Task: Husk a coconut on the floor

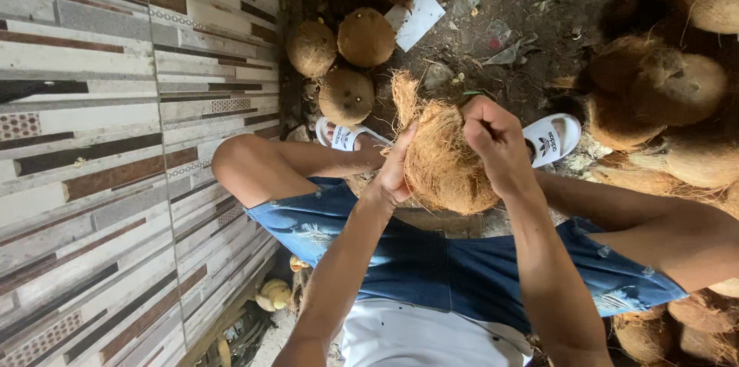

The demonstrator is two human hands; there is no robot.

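A fibrous brown coconut point(443, 163) is held up between my knees, above my blue denim shorts. My left hand point(396, 170) cups its left side, fingers spread against the husk. My right hand point(493, 136) is clenched on a strip of husk at the top right of the coconut. A tuft of loose fibre point(402, 93) sticks up from the coconut's upper left.
Three husked coconuts point(346, 55) lie on the dirt by the striped tiled wall point(115, 144). A heap of unhusked coconuts point(670, 97) fills the right side. My feet wear white slides point(554, 138). A white card point(416, 19) lies on the ground.
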